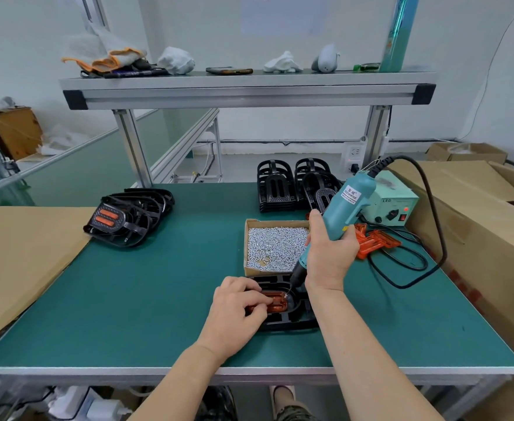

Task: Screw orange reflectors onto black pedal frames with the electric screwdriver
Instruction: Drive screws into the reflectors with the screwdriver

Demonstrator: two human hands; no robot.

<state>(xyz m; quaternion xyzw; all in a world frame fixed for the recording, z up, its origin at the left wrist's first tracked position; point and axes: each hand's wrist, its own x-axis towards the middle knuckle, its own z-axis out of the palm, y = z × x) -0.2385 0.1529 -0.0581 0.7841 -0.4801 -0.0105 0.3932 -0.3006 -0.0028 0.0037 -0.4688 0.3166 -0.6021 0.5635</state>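
Left hand [234,314] held the reflector [277,303] in the pedal [292,322], right hand [330,253] gripped the screwdriver [340,208]; I feared its tilt would make it slip.

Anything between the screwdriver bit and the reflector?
Nothing visible. The electric screwdriver in the right hand has its bit at the right end of the orange reflector, on the black pedal frame. The left hand's fingers hold the reflector left of the bit.

My left hand [237,311] pins the orange reflector [277,303] in the black pedal frame [292,317] near the worktop's [158,299] front edge; my right hand [330,253] grips the electric screwdriver [340,211], tip on the reflector.
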